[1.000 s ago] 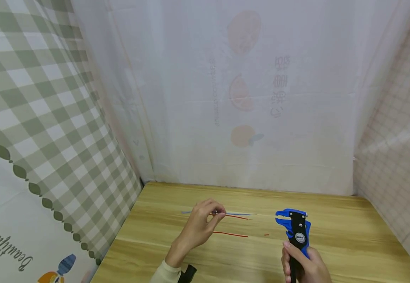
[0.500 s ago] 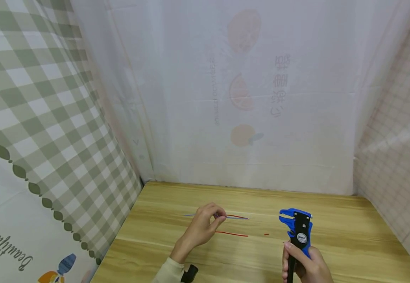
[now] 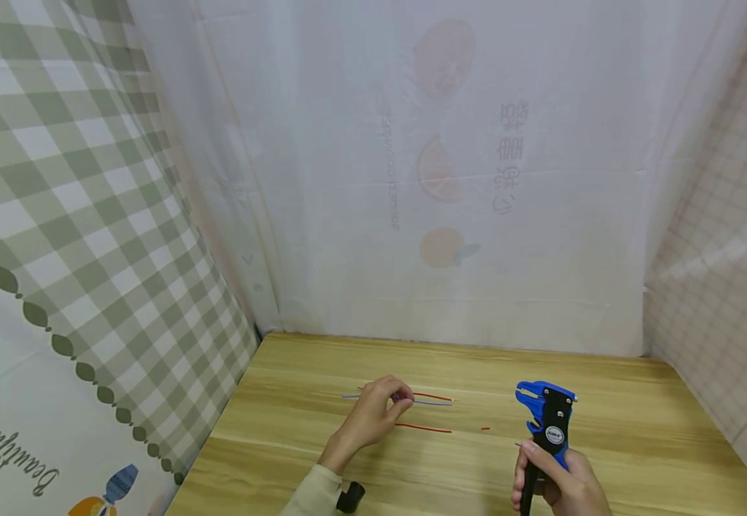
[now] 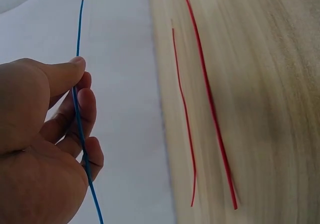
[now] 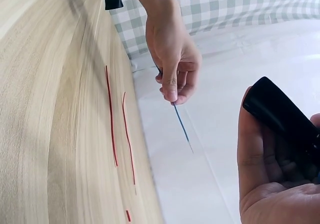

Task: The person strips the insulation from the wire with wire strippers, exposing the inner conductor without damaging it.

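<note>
My left hand (image 3: 370, 419) pinches a thin blue wire (image 4: 79, 29) between thumb and fingers, holding it above the table. Bare metal shows at the wire's far end. My right hand (image 3: 570, 481) grips a blue and black wire stripper (image 3: 553, 423) by its handles, its head pointing up and left. In the right wrist view, one black handle (image 5: 282, 116) lies across the palm. A tiny dark sliver (image 3: 518, 444) sticks out by the right thumb. Two red wires lie on the table beneath the left hand: a thinner red wire (image 4: 184, 104) with a bare end and a thicker red wire (image 4: 212, 106).
A short red piece (image 3: 485, 428) lies on the wooden table (image 3: 638, 430) between the hands. Behind the table hangs a white sheet (image 3: 348, 215) with faint fruit prints. A green checked cloth (image 3: 89, 179) slopes up on the left.
My left hand has shifted slightly right and nearer with the blue wire, which now appears below the farther red wire. The wire stripper has moved a little right and tilted.
</note>
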A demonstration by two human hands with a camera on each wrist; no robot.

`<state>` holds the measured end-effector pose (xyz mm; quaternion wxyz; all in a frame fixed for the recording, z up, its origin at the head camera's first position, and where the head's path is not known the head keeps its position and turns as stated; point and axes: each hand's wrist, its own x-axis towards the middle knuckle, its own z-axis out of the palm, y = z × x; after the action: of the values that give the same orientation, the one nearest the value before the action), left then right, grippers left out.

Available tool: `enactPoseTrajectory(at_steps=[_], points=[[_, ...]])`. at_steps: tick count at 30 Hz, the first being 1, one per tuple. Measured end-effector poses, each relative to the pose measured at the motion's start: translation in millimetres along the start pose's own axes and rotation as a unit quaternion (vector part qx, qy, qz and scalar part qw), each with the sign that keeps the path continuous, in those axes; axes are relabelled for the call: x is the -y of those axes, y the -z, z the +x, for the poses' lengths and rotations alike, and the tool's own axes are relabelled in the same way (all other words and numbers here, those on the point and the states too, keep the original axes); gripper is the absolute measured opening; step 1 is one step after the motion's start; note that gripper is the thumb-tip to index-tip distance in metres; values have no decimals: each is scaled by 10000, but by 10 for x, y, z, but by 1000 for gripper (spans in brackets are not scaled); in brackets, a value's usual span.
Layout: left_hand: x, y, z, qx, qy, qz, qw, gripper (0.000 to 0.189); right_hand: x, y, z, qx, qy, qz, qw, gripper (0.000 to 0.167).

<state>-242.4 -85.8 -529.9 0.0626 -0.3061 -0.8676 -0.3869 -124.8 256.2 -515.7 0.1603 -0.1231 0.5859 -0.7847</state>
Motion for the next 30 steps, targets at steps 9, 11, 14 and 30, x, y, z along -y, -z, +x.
enactPoseTrajectory(at_steps=[9,11,14,30], points=[[145,-118,36,124,278,39,9995,6,17,17,-1,61,-13,35,10000,42],[162,-139,42,121,334,14,9994,6,22,12,-4,6,-52,14,10000,41],[186,-171,50,152,452,-21,9989,6,24,14,-14,-96,-93,-33,9999,39],[329,-351,144,397,860,109,9954,7,28,87,-21,28,-48,-19,10000,41]])
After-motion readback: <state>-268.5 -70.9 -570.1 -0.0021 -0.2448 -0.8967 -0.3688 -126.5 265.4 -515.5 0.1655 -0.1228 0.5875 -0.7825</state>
